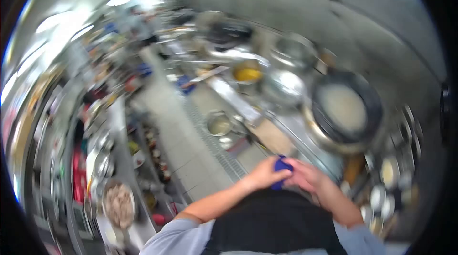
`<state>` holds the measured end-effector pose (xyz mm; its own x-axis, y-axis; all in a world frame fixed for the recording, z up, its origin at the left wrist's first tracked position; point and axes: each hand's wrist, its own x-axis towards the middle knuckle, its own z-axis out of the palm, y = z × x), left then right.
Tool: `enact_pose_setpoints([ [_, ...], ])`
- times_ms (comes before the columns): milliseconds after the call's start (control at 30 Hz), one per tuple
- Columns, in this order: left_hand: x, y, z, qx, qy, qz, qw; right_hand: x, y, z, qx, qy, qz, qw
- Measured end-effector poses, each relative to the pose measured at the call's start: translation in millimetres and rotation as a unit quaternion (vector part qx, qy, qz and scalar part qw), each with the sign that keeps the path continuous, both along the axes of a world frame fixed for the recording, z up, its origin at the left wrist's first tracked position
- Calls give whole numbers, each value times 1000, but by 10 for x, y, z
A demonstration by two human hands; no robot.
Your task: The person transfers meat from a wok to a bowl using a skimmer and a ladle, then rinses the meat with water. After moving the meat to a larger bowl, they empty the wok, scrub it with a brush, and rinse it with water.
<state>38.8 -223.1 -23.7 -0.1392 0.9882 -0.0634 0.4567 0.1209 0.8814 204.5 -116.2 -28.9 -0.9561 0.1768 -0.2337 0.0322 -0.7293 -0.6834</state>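
In front of my dark apron (269, 221), both hands meet around a small dark blue thing (278, 182), cloth-like but too blurred to name for sure. My left hand (265, 173) closes on its left side, with the thumb across it. On the other side my right hand (305, 175) has its fingers curled against it. Just beyond the hands lies a beige board-like piece (273, 136) at the edge of the cooking counter. A big dark wok (369, 102) with cloudy whitish liquid stands to the right.
Along the counter are a metal dome-shaped lid or bowl (285, 87) and a pot of yellow contents (247, 74). A pot (219, 124) stands low beside the floor drain (210, 140). On the left-hand counter sits a bowl of pale pieces (119, 205). A blurred person (139, 28) stands far down the aisle.
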Motion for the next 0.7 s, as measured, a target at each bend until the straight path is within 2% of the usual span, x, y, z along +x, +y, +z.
enact_pose_setpoints([
  [33,43,40,49,19,8,-19,1000,110,35,0,59,-35,-7,998],
  [100,37,228,83,-52,-86,-118,988,268,154,128,192,-88,0,977],
  [167,37,433,-59,-94,-210,-147,962,449,201,82,197,-49,-42,978],
  [233,-10,697,-187,-145,-244,-161,945,638,215,3,174,-85,-137,971],
  [267,10,814,-310,-215,-310,-124,918,811,208,-61,231,-143,-183,945],
  [300,98,946,-366,-201,-374,-60,903,976,217,-115,284,-203,-222,911],
  [367,47,1301,-554,-252,-511,3,822,1303,141,-191,381,-323,-313,808],
  [433,41,1701,-671,-245,-586,-22,772,1672,22,-521,354,-355,-376,779],
  [467,119,1890,-576,-259,-579,9,773,1769,-81,-506,353,-360,-381,775],
  [500,145,2057,-569,-251,-598,-42,760,1847,-197,-443,294,-371,-402,784],
  [533,244,2226,-546,-254,-568,-37,782,1889,-299,-410,235,-380,-421,790],
  [567,347,2376,-530,-256,-537,-33,803,1902,-377,-440,234,-385,-425,785],
  [633,454,2614,-602,-282,-517,-27,808,1923,-537,-570,175,-412,-427,786],
  [700,580,2716,-546,-304,-498,-24,812,1867,-550,-649,179,-432,-437,769],
])
